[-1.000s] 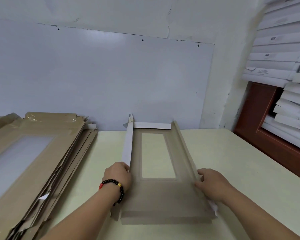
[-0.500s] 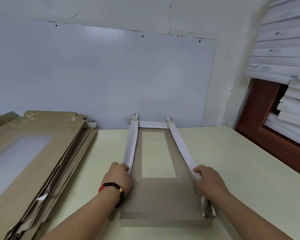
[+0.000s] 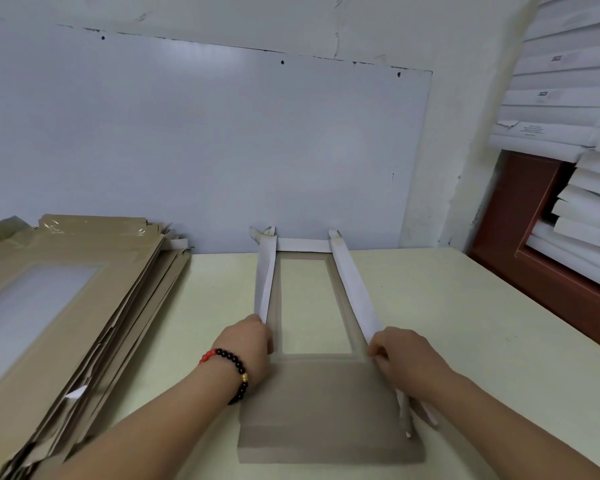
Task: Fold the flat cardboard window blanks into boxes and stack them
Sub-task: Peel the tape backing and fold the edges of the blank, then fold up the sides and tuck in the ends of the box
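Between the pile of flat blanks and the brown cabinet, the window blank you are working lies on the desk, its far end against the wall panel. You are mid-fold on the two long side flaps. Your left hand is curled closed around the near part of the left flap, which stands turned inward beside the window opening. Your right hand pinches the right flap in the same way, fingers closed on its edge. The far end flap already stands up between them. The near end still lies flat toward you, so it probably comes next: press both side walls down firmly along their creases, then raise and tuck that near end before adding the finished box to the white stack above the cabinet.
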Available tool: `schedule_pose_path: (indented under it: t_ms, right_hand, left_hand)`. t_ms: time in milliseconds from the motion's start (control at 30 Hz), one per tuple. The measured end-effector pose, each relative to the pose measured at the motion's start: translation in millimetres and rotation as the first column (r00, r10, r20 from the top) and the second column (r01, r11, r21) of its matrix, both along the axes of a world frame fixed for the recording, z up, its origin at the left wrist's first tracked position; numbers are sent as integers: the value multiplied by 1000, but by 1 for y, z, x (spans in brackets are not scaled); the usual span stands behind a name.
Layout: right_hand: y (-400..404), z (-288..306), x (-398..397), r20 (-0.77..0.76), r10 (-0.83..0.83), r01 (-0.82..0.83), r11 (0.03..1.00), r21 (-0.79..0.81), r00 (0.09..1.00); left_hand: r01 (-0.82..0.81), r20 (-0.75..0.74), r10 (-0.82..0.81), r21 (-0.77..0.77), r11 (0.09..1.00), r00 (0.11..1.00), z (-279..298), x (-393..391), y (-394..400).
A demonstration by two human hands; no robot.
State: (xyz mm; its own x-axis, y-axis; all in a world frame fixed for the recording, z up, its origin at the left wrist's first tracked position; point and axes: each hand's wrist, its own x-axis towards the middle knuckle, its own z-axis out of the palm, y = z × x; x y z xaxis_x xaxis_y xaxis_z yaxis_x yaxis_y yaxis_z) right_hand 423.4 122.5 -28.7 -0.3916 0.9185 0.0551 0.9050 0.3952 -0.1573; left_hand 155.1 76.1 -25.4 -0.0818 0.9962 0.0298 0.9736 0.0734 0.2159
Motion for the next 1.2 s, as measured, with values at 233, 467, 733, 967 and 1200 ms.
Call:
schedule_pose_path:
  t_ms: [233, 467, 733, 967, 1200]
  right_hand:
    - [2, 29, 35, 39, 210, -191, 941, -278, 977]
    - [-10, 28, 49, 101, 328, -276, 897, -346, 939]
    - [-21, 21, 33, 196, 282, -264, 958, -114, 939]
    - [-41, 9, 11, 327, 87, -111, 992, 53, 941]
    - [-63, -19, 3, 268, 105, -202, 907, 368, 958]
  left_hand:
    - [255, 228, -206, -212, 943, 952, 12, -40, -8]
    - [455, 181, -424, -197, 868, 887, 6, -47, -23]
    - [385, 291, -291, -351, 854, 911, 9, -44, -26]
    - [550, 63, -547, -146, 822, 835, 0, -55, -41]
    - [516, -110, -508, 56, 855, 854, -9, -36, -42]
